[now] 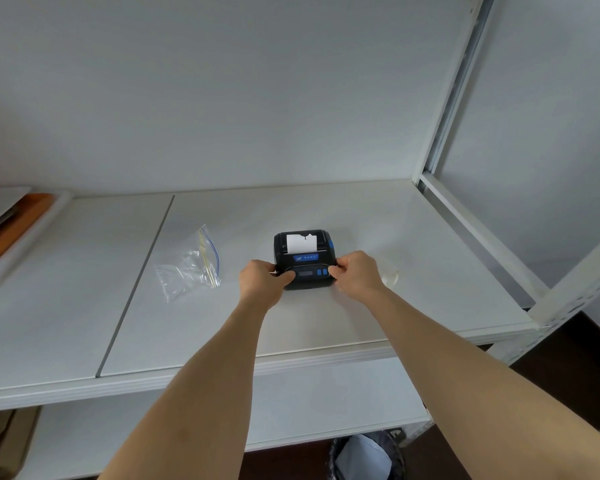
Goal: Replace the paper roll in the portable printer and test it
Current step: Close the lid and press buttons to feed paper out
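A white shelf (326,317) fills mid-frame; the printer (305,259) sits at its centre, clasped at both sides by the left hand (262,277) and right hand (357,270). Paper (301,243) protrudes, so testing seems in hand; a button press is likely needed next.

soft even daylight, wide-angle edge distortion

White shelf (326,323) — printer (305,258), plastic bag (191,268) on it

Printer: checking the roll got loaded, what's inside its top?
White paper shows in the printer's top opening; the roll itself is hidden by the casing.
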